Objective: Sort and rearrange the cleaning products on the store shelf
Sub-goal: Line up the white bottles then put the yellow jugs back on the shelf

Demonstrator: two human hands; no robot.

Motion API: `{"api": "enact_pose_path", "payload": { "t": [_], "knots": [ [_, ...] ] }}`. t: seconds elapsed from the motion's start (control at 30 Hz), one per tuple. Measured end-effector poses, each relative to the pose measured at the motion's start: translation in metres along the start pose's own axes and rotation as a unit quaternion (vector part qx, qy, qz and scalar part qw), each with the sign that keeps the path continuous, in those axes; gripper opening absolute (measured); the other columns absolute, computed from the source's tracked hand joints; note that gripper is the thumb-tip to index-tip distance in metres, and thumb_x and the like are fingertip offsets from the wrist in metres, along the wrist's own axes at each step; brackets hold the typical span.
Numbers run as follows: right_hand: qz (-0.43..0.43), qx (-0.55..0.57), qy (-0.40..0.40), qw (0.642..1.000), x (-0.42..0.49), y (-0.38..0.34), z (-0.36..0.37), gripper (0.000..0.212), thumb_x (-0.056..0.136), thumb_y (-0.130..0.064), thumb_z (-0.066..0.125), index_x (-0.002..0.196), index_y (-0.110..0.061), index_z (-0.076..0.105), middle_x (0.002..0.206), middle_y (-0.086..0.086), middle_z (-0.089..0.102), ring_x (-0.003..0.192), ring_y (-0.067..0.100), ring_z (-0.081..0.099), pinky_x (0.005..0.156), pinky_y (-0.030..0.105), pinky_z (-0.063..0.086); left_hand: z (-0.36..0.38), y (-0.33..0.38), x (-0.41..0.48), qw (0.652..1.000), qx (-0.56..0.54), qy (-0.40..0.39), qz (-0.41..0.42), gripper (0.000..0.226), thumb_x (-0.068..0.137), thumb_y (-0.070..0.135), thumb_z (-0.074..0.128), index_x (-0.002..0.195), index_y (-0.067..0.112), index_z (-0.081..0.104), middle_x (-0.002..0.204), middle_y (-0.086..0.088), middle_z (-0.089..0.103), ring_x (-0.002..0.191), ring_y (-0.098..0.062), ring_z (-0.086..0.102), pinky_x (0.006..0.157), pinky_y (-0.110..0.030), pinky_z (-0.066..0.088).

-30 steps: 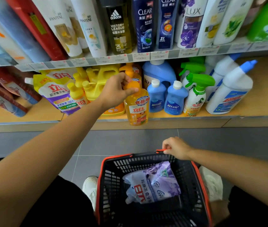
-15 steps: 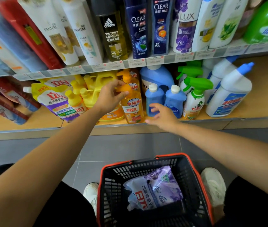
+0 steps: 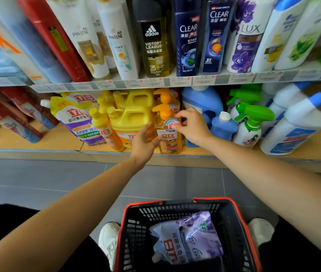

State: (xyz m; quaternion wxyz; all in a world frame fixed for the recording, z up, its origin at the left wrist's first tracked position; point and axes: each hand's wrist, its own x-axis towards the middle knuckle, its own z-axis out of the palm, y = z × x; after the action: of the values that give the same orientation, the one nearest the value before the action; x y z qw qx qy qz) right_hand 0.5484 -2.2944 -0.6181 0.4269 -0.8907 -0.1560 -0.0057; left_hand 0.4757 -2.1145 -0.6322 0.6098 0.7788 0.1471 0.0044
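The left grip [image 3: 145, 141] rests loose fingers on the left side of the orange pump bottle [image 3: 170, 143], which stands upright at the front edge of the lower shelf [image 3: 28, 142]. The right grip [image 3: 193, 126] pinches the bottle's shoulder from the right

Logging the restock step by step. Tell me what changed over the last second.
The right hand let go of the basket handle, rose to the shelf and now pinches the orange pump bottle near its shoulder. The left hand slid from the pump top down to touch the bottle's left side. Bottle, basket and its purple pouch stayed put.
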Motion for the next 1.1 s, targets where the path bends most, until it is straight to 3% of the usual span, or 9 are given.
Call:
{"api": "enact_pose_path", "payload": {
  "t": [0.17,0.3,0.4,0.5,0.6,0.67,0.73,0.83,1.1],
  "knots": [
    [0.015,-0.002,0.056,0.998,-0.011,-0.002,0.011,0.036,0.087,-0.027,0.077,0.12,-0.015,0.068,0.119,0.006,0.058,0.1,0.023,0.063,0.087,0.037,0.057,-0.003,-0.002,0.008,0.999,-0.016,-0.03,0.005,0.065,0.097,0.007,0.065,0.155,0.019,0.037,0.145,-0.007,0.056,0.133,-0.022,0.054,0.103,-0.047,0.054],
    [0.018,0.024,0.012,0.999,-0.013,-0.002,-0.001,0.044,0.087,-0.025,0.077,0.129,-0.016,0.065,0.123,0.005,0.063,0.099,0.021,0.066,0.087,0.036,0.057,-0.005,-0.004,0.007,0.997,-0.003,-0.069,0.018,0.072,0.097,0.004,0.064,0.158,0.019,0.03,0.138,0.003,0.057,0.114,-0.004,0.061,0.093,-0.027,0.057],
    [-0.016,-0.031,0.047,0.998,-0.01,0.005,-0.026,0.038,0.086,-0.015,0.075,0.124,-0.013,0.069,0.113,0.009,0.068,0.1,0.026,0.064,0.088,0.04,0.053,-0.006,-0.001,0.007,0.995,0.087,0.017,0.043,0.05,0.095,0.018,0.07,0.143,0.014,0.055,0.122,0.001,0.069,0.107,-0.013,0.069,0.083,-0.025,0.059],
    [-0.054,-0.148,0.073,0.985,0.001,0.015,-0.052,0.035,0.085,-0.01,0.074,0.119,-0.006,0.07,0.113,0.013,0.065,0.107,0.036,0.055,0.091,0.042,0.044,-0.007,0.006,0.003,0.96,0.209,0.116,0.147,0.025,0.091,0.028,0.073,0.114,0.017,0.068,0.1,0.006,0.069,0.089,-0.013,0.069,0.065,-0.018,0.055],
    [-0.019,-0.178,0.002,0.984,0.011,0.02,-0.066,0.045,0.086,-0.018,0.076,0.128,-0.01,0.066,0.126,0.011,0.066,0.114,0.032,0.058,0.095,0.036,0.043,-0.007,0.016,0.004,0.92,0.249,0.131,0.272,0.041,0.089,0.029,0.077,0.125,0.019,0.061,0.119,0.0,0.059,0.103,-0.015,0.06,0.082,-0.027,0.057],
    [-0.013,-0.17,-0.03,0.985,0.012,0.02,-0.067,0.035,0.085,-0.017,0.077,0.119,-0.013,0.07,0.112,0.011,0.072,0.103,0.03,0.064,0.083,0.034,0.046,-0.006,0.022,0.008,0.879,0.317,0.102,0.341,0.058,0.087,0.032,0.078,0.14,0.024,0.054,0.137,-0.003,0.053,0.122,-0.02,0.052,0.096,-0.029,0.049],
    [-0.019,-0.17,-0.037,0.985,0.014,0.017,-0.066,0.025,0.084,-0.016,0.077,0.109,-0.013,0.073,0.099,0.011,0.072,0.093,0.03,0.064,0.076,0.035,0.046,-0.006,0.024,0.011,0.855,0.362,0.071,0.365,0.069,0.086,0.033,0.079,0.148,0.027,0.048,0.148,-0.004,0.046,0.127,-0.022,0.052,0.093,-0.031,0.051],
    [-0.032,-0.178,-0.063,0.981,0.013,0.012,-0.065,0.021,0.084,-0.018,0.077,0.104,-0.012,0.074,0.094,0.011,0.072,0.09,0.031,0.064,0.079,0.042,0.05,-0.005,0.021,0.013,0.861,0.361,0.048,0.354,0.078,0.083,0.029,0.082,0.151,0.03,0.042,0.155,-0.001,0.038,0.109,-0.016,0.062,0.072,-0.026,0.059],
    [-0.047,-0.186,-0.087,0.978,-0.001,0.015,-0.062,0.018,0.085,-0.019,0.076,0.102,-0.013,0.073,0.089,0.008,0.07,0.087,0.03,0.063,0.078,0.042,0.051,-0.005,0.016,0.015,0.873,0.336,0.04,0.351,0.086,0.08,0.02,0.085,0.152,0.03,0.04,0.156,-0.001,0.033,0.104,-0.016,0.062,0.069,-0.027,0.061]
  ]
}}
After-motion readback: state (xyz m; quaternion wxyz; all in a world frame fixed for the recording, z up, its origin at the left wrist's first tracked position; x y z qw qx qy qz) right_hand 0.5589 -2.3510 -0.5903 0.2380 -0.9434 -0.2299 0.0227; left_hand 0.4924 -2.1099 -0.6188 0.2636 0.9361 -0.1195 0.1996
